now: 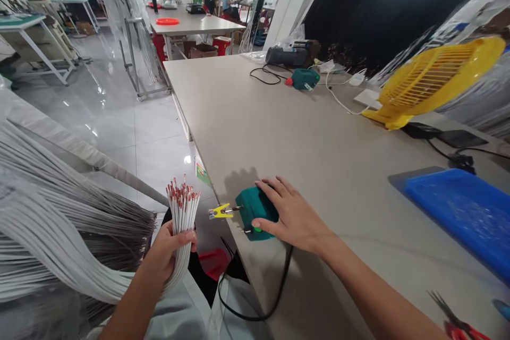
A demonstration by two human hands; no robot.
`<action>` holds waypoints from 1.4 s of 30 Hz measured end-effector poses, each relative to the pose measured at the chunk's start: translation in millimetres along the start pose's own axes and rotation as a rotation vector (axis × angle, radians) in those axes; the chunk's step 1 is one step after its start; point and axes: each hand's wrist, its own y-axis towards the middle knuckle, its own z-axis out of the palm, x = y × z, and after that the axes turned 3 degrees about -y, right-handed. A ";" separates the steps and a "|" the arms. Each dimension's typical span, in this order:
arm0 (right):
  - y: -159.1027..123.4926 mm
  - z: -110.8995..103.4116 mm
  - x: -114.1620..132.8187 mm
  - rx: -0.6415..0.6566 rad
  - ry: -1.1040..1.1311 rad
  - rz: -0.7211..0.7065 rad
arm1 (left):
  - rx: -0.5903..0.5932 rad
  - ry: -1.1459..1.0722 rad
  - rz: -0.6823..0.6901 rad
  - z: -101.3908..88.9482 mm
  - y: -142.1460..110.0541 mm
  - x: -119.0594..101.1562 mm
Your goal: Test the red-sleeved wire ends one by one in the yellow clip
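A bundle of white wires (185, 215) with bare copper ends stands upright in my left hand (167, 249), whose fingers are wrapped round it. From there the wires bend down and trail off to the left. On the table's left edge sits a small teal electric machine (248, 200). My right hand (297, 218) grips it from the right, thumb near a green button and fingers over the top. A yellow clip (221, 211) on its shaft sticks out past the edge toward the wire ends, apart from them. The machine's black cord (283, 276) loops below my right hand.
More white wires (79, 212) hang on a rack at left. On the table (287, 133) are a blue tray (462, 207), a yellow fan (434, 79), a second teal machine (306, 79) and red-handled scissors (458, 324). People (230, 0) sit at far tables.
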 end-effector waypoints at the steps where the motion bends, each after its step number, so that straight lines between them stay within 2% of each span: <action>1: 0.2 -0.3 1.5 0.012 -0.006 0.003 | 0.002 -0.005 0.005 -0.4 -1.6 -0.6; 5: 0.5 -0.2 -2.3 0.037 -0.004 -0.020 | -0.024 -0.001 0.013 -2.7 -4.4 -2.0; 11: -1.3 3.1 -17.4 0.005 -0.001 -0.061 | -0.081 0.043 -0.012 -6.8 -6.2 -0.8; 14: -4.1 -0.5 -15.4 -0.007 0.010 -0.062 | -0.078 0.049 0.011 -6.1 -6.5 -0.3; 17: -8.6 -10.5 8.0 -0.185 0.047 -0.061 | -0.060 0.057 0.016 -0.7 -3.8 -1.4; 19: -11.1 -16.6 35.5 -0.361 0.159 -0.092 | -0.035 0.066 0.024 5.0 -1.4 -3.4; 20: -11.3 -18.0 51.0 -0.396 0.245 -0.140 | -0.016 0.072 0.034 8.0 -0.5 -4.4; 22: -8.1 -16.5 80.8 -0.357 0.462 -0.211 | 0.017 0.087 0.062 12.7 -0.1 -5.5; 24: -0.5 -10.6 103.7 -0.236 0.655 -0.140 | 0.044 0.109 0.082 14.3 -1.5 -4.6; 26: 8.3 -3.2 117.3 -0.170 0.795 -0.092 | 0.069 0.131 0.084 12.2 -4.1 -2.1; 30: 19.0 7.2 124.1 -0.133 0.949 -0.077 | 0.077 0.165 0.060 5.0 -9.8 -1.1; 35: 20.1 23.1 124.4 -0.004 1.012 -0.110 | 0.128 0.345 -0.023 7.8 -11.1 -13.8; 39: 20.8 39.5 131.3 0.016 1.250 0.057 | 0.106 0.350 0.047 9.2 -11.5 -17.1; 42: 21.3 43.5 136.6 0.074 1.445 0.178 | 0.091 0.300 0.084 4.3 -13.4 -13.7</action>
